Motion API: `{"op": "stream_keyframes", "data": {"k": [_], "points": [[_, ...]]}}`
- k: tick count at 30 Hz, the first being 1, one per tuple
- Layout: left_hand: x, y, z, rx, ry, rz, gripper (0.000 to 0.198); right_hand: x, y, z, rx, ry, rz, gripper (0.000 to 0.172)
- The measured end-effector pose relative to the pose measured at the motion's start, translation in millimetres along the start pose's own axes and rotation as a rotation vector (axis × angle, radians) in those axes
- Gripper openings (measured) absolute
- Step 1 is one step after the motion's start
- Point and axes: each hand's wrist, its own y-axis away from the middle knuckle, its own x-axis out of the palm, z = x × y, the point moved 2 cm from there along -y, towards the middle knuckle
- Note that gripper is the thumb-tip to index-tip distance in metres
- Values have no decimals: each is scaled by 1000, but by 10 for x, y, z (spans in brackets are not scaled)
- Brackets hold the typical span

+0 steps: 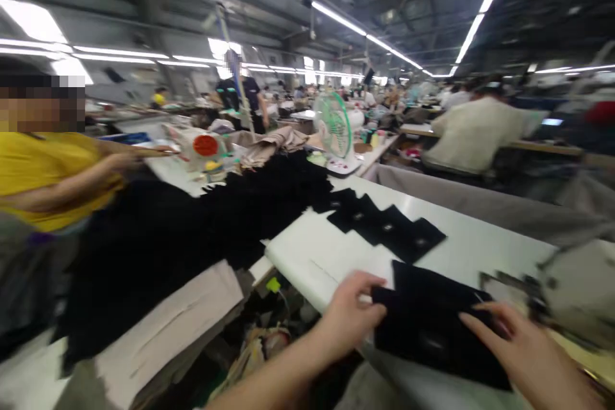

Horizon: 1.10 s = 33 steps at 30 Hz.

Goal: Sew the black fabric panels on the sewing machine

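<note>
A dark fabric piece (432, 320) with a small pale mark on it is spread between my two hands at the front edge of the white table. My left hand (353, 307) pinches its left edge between thumb and fingers. At its right side my right hand (512, 339) grips the cloth, and a thin pale sliver shows by the fingertips, too small to name. Beyond them, several dark pieces with small pale marks (384, 227) lie overlapping in a row on the tabletop (307, 253). Part of a sewing machine (576, 288) stands right of my right hand, blurred.
A large heap of black cloth (182, 224) fills the left, with beige fabric (173, 327) in front. A green fan (334, 125) stands at the table's far end. A person in a yellow shirt (52, 173) works at left; another sits with their back turned (473, 128).
</note>
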Motion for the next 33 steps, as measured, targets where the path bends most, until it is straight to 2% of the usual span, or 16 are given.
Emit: {"op": "stream_keyframes", "data": {"k": [1, 2, 5, 9, 12, 16, 19, 23, 25, 27, 30, 33], "points": [[-32, -70, -125, 6, 13, 26, 52, -137, 50, 24, 80, 36, 82, 25], [-48, -170, -229, 34, -4, 70, 55, -262, 74, 96, 122, 94, 82, 25], [24, -525, -398, 149, -193, 130, 41, -444, 4, 379, 199, 269, 43, 17], [271, -845, -420, 341, -413, 119, 28, -381, -137, 509, 268, 400, 52, 14], [391, -1008, -350, 341, -640, 144, 31, -243, -183, 461, 280, 420, 58, 14], [391, -1076, -292, 238, -934, 226, 35, -64, -197, 399, 275, 436, 98, 18], [311, -1004, -307, 179, -978, 234, 25, -4, -180, 373, 266, 439, 122, 22], [207, -893, -325, 186, -925, 275, 8, -37, -227, 419, 232, 425, 159, 19], [172, -913, -348, 162, -810, 237, 9, -95, -360, 495, 219, 420, 153, 18], [168, -1013, -401, 148, -732, 154, 11, -156, -607, 591, 212, 416, 119, 23], [242, -1276, -497, 152, -823, 71, 22, -161, -1142, 707, 216, 403, 79, 32], [352, -1550, -507, 62, -954, 62, 28, 5, -1655, 741, 235, 373, 138, 28]]}}
